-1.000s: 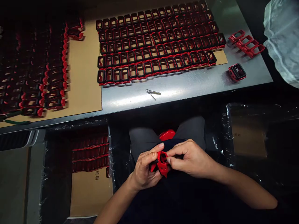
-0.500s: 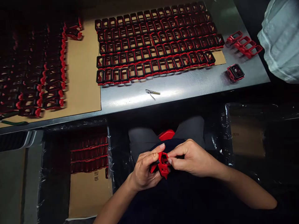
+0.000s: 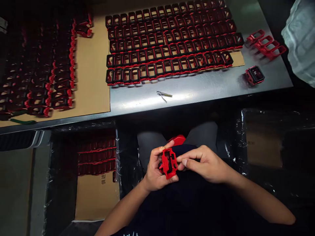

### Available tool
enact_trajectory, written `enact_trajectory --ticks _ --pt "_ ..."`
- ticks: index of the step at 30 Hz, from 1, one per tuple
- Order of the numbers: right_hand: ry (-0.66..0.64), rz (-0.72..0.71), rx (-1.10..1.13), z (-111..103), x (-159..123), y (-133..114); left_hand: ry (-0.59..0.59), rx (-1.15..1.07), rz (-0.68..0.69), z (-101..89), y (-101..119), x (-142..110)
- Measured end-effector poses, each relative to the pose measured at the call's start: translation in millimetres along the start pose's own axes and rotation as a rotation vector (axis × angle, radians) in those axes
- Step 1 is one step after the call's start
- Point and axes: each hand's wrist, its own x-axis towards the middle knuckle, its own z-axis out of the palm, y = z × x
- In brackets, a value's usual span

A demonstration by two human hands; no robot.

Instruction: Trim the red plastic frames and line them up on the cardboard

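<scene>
In front of my lap, my left hand (image 3: 156, 172) grips a small red plastic frame (image 3: 173, 173) with black inside it. Its fingers and thumb wrap round the left side and bottom, and the face with its cut-outs is turned up to me. My right hand (image 3: 205, 164) is closed, thumb against the fingers, with its fingertips at the right edge of that same frame. Whether a smaller piece sits between those fingertips is hidden. On the metal table (image 3: 206, 90) beyond lies a small pair of tweezers or nippers (image 3: 164, 94).
Rows of black-and-red frames (image 3: 151, 69) stand on cardboard (image 3: 92, 82), with more at the left beside a green-handled tool (image 3: 23, 122). Several red frames (image 3: 267, 46) and one black-and-red frame (image 3: 256, 75) lie at the right. A plastic-lined box (image 3: 97, 196) holds further frames.
The red frame has turned in my left hand, so its cut-out face now points up. My right fingertips have shifted slightly right along with its edge. The whole view has moved a little.
</scene>
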Motion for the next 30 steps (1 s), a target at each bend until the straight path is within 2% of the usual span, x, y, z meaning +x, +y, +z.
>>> enact_trajectory --ticks 4,9,15,19,24,30 --pt "-0.095 0.056 0.127 7.6 2.4 2.8 0.033 -0.020 0.000 1.8 -4.6 1.9" --pt "-0.085 0.084 0.158 8.2 3.6 1.9 0.053 -0.021 -0.016 1.5 -7.2 -0.8" --pt "-0.107 0.113 0.226 8.5 6.3 3.3 0.040 -0.135 -0.069 4.9 -7.2 -0.7" --pt "-0.094 0.137 0.301 9.4 9.2 8.4 0.031 -0.148 -0.095 5.8 -6.5 2.8" --pt "-0.089 0.176 0.402 10.1 9.2 11.3 -0.008 -0.123 -0.034 4.9 -7.9 5.7" --pt "-0.010 0.191 0.413 11.2 8.8 13.0 -0.012 -0.069 -0.044 4.5 -6.0 7.6"
